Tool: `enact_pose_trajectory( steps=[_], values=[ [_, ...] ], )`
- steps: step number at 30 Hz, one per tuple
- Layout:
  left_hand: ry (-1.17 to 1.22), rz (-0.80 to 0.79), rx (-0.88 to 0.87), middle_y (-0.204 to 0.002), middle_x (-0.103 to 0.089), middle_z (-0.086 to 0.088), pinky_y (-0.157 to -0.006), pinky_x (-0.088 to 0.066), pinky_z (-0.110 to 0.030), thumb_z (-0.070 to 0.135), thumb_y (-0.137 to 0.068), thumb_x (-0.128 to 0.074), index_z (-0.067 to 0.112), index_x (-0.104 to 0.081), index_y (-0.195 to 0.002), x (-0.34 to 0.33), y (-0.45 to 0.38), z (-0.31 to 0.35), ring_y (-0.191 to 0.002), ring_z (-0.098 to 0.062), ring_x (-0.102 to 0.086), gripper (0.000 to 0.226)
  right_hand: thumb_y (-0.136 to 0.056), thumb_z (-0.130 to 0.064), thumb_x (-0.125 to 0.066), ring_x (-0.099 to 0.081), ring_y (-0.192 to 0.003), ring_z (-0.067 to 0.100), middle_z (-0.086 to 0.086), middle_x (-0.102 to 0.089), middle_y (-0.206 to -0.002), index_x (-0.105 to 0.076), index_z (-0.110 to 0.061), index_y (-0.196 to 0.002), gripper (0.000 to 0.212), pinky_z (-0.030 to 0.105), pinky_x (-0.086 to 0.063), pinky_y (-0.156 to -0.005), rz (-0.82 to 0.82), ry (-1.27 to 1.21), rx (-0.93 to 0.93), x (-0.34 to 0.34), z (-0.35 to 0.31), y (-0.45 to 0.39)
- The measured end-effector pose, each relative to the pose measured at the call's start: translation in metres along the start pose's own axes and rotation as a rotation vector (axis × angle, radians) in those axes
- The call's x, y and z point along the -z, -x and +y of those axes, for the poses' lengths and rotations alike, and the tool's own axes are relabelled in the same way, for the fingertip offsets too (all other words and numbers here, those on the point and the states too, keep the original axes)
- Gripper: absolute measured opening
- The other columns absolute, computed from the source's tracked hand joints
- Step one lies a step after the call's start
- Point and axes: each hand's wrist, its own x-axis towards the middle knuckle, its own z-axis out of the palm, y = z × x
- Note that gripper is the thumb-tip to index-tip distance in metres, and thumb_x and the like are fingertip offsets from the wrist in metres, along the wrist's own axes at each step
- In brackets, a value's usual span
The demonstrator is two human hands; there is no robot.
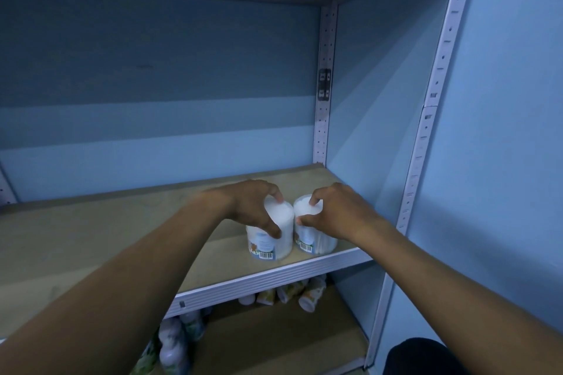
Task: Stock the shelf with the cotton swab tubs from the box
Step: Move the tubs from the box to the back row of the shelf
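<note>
Two clear cotton swab tubs with white lids and barcode labels stand upright side by side near the front right of the wooden shelf (91, 231). My left hand (249, 207) grips the left tub (274, 240) from above, fingers curled over its lid. The right tub (310, 240) is held the same way by my right hand (335, 216), thumb and fingers around its top. The two tubs touch or nearly touch. The box is not in view.
A perforated metal upright (426, 119) and a blue side wall bound the shelf on the right. On the lower shelf lie several small bottles (307, 295), and more bottles (173, 344) stand at the lower left. The shelf board runs bare to the left.
</note>
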Motion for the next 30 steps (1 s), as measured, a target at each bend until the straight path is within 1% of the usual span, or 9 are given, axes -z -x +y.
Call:
enact_pose_trajectory(
  steps=[3, 6, 10, 14, 18, 22, 28, 30],
  values=[
    [-0.001, 0.048, -0.01, -0.133, -0.049, 0.007, -0.1, -0.044, -0.033, 0.052, -0.064, -0.083, 0.032, -0.051, -0.131, -0.001, 0.005, 0.003, -0.119, -0.015, -0.049, 0.077, -0.073, -0.057, -0.079, -0.054, -0.122, 0.019, 0.0, -0.055, -0.131, -0.065, -0.03, -0.124, 0.059, 0.024, -0.037, -0.088, 0.017, -0.058, 0.021, 0.006, 0.001, 0.007],
    [-0.01, 0.076, -0.024, -0.132, -0.051, 0.007, -0.098, -0.045, -0.033, 0.05, -0.066, -0.083, 0.031, -0.053, -0.13, 0.0, 0.01, 0.006, -0.118, -0.016, -0.05, 0.074, -0.078, -0.046, -0.08, -0.051, -0.123, 0.018, -0.001, -0.059, -0.13, -0.066, -0.031, -0.124, 0.05, 0.024, -0.038, -0.089, 0.062, -0.015, 0.097, 0.016, 0.0, 0.015],
    [-0.013, 0.081, -0.052, -0.128, -0.053, 0.009, -0.095, -0.044, -0.03, 0.046, -0.069, -0.083, 0.033, -0.056, -0.127, -0.001, 0.017, 0.011, -0.115, -0.014, -0.05, 0.065, -0.083, -0.03, -0.078, -0.05, -0.125, 0.016, -0.004, -0.06, -0.133, -0.068, -0.033, -0.123, 0.041, 0.025, -0.04, -0.092, 0.062, 0.024, 0.16, 0.019, -0.003, 0.023],
    [-0.019, 0.089, -0.06, -0.126, -0.053, 0.007, -0.093, -0.042, -0.028, 0.041, -0.074, -0.082, 0.031, -0.059, -0.126, -0.007, 0.019, 0.013, -0.117, -0.016, -0.049, 0.058, -0.082, -0.02, -0.078, -0.057, -0.12, 0.019, -0.003, -0.061, -0.132, -0.069, -0.034, -0.122, 0.043, 0.029, -0.047, -0.091, 0.056, 0.07, 0.166, 0.012, -0.005, 0.024],
    [-0.019, 0.14, -0.064, -0.125, -0.056, 0.006, -0.091, -0.043, -0.028, 0.039, -0.075, -0.081, 0.031, -0.061, -0.122, -0.011, 0.015, 0.011, -0.115, -0.015, -0.05, 0.052, -0.082, -0.01, -0.073, -0.063, -0.111, 0.021, -0.001, -0.065, -0.125, -0.069, -0.036, -0.12, 0.046, 0.032, -0.052, -0.088, 0.076, 0.117, 0.177, 0.002, 0.0, 0.023],
    [-0.021, 0.174, -0.08, -0.125, -0.058, 0.008, -0.091, -0.042, -0.027, 0.04, -0.074, -0.081, 0.032, -0.062, -0.12, -0.015, 0.012, 0.007, -0.115, -0.014, -0.05, 0.051, -0.08, -0.005, -0.069, -0.065, -0.104, 0.022, -0.001, -0.068, -0.118, -0.07, -0.037, -0.116, 0.047, 0.035, -0.055, -0.085, 0.135, 0.143, 0.193, -0.005, 0.0, 0.017],
    [-0.041, 0.215, -0.105, -0.126, -0.06, 0.007, -0.093, -0.043, -0.028, 0.041, -0.076, -0.08, 0.031, -0.062, -0.123, -0.018, 0.001, 0.002, -0.116, -0.015, -0.052, 0.052, -0.082, -0.004, -0.068, -0.065, -0.105, 0.024, 0.0, -0.068, -0.118, -0.07, -0.037, -0.117, 0.048, 0.034, -0.054, -0.083, 0.19, 0.16, 0.196, -0.015, 0.006, 0.0],
    [-0.051, 0.224, -0.11, -0.126, -0.06, 0.005, -0.093, -0.044, -0.029, 0.041, -0.077, -0.079, 0.03, -0.061, -0.124, -0.019, -0.006, 0.002, -0.116, -0.016, -0.053, 0.052, -0.083, -0.002, -0.065, -0.064, -0.106, 0.026, 0.001, -0.068, -0.119, -0.07, -0.036, -0.118, 0.049, 0.032, -0.051, -0.081, 0.199, 0.163, 0.185, -0.017, 0.008, -0.007]
  ],
)
